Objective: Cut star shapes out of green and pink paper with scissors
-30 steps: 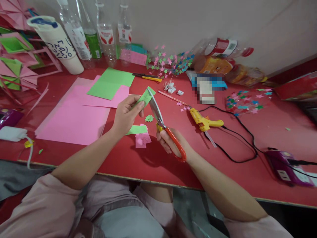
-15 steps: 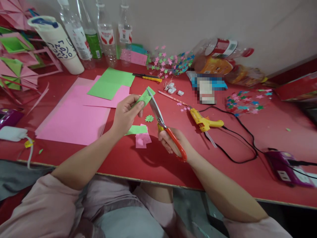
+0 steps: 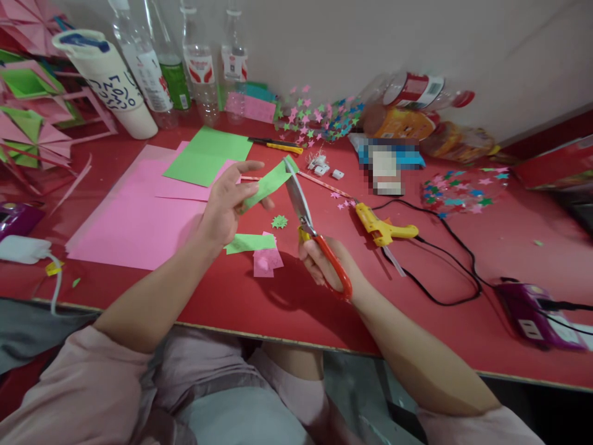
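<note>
Left hand [image 3: 223, 207] (fingers loosely spread) touches a green strip [image 3: 271, 183]; right hand [image 3: 330, 262] grips red-handled scissors [image 3: 306, 224].

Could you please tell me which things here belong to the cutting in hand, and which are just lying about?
Part of it:
scissors
green strip at the blades
probably spiky green cutout

Seemingly lying about:
yellow glue gun
white tumbler
orange-labelled bottle
</note>
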Motion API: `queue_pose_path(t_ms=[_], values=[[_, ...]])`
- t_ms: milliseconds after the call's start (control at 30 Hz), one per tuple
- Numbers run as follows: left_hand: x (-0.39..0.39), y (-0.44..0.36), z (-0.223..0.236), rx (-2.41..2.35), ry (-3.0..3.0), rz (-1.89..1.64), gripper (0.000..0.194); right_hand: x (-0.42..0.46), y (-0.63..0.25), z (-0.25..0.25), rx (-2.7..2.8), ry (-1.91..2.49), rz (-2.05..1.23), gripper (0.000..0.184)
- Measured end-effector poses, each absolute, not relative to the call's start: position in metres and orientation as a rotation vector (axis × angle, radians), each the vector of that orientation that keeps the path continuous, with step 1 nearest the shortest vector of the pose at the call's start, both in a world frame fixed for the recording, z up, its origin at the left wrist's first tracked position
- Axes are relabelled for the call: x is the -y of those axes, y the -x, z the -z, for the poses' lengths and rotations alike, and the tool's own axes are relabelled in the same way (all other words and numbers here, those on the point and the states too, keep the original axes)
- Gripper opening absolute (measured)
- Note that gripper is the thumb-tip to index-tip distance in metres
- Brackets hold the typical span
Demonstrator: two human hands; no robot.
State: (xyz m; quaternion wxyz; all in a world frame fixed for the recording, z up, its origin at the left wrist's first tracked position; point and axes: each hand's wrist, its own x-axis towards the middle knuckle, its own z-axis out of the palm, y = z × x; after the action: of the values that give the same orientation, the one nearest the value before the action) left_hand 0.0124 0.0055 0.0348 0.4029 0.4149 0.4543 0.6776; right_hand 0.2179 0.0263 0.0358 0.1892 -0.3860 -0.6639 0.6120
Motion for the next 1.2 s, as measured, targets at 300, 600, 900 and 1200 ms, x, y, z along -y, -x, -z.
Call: queue_pose_path(t_ms=[300, 600, 900, 1200], values=[[-0.006, -0.021, -0.031, -0.878, -0.806, -1.691, 0.02, -0.027, -0.217, -0.025, 1.747, 0.986, -1.728, 0.047], [-0.01, -0.029, -0.03, -0.95, -0.733, -1.71, 0.024, -0.02, -0.215, -0.026, 1.885, 1.104, -1.645, 0.042], [-0.01, -0.026, -0.029, -1.091, -0.884, -1.892, 0.009, -0.019, -0.214, -0.024, 1.989, 1.077, -1.596, 0.045], [-0.012, -0.023, -0.028, -1.191, -0.996, -1.935, 0.009, -0.021, -0.215, -0.03, 1.981, 1.12, -1.724, 0.044]])
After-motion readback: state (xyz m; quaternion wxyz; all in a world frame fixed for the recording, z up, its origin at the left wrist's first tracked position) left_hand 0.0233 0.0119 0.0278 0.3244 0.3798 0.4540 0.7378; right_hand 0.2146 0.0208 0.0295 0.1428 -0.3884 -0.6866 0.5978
